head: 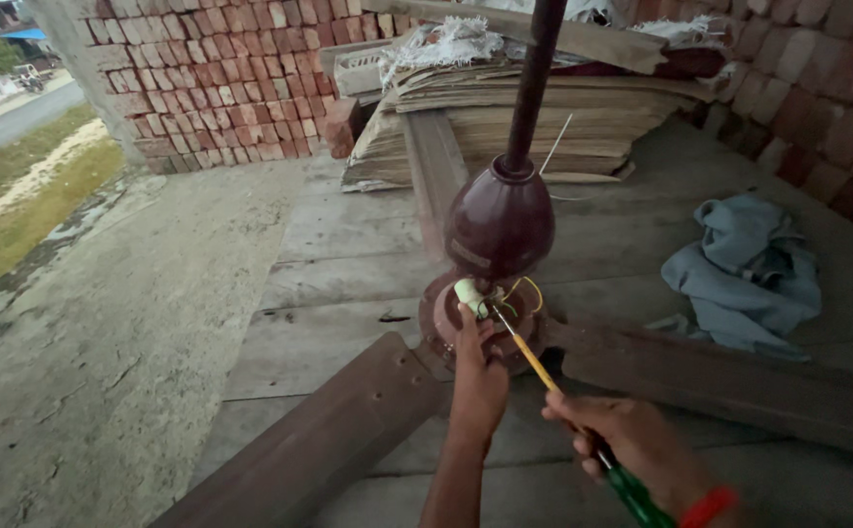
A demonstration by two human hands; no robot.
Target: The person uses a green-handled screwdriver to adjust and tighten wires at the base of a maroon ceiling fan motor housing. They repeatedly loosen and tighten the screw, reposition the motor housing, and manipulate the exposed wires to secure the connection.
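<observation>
A dark maroon ceiling fan (500, 220) stands on a wooden platform, its down rod rising out of frame and two brown blades (328, 440) spreading forward. My left hand (478, 376) reaches to the fan's motor top and pinches a small white part (469, 293) amid yellow and green wires (524, 291). My right hand (632, 442) grips a screwdriver (544, 376) with a green handle and yellow shaft; its tip rests near the white part.
A crumpled grey-blue cloth (749, 269) lies on the planks at right. Stacked boards (544, 117) and red brick walls (221, 78) stand behind. A concrete floor (94, 332) lies to the left, with grass and a road beyond.
</observation>
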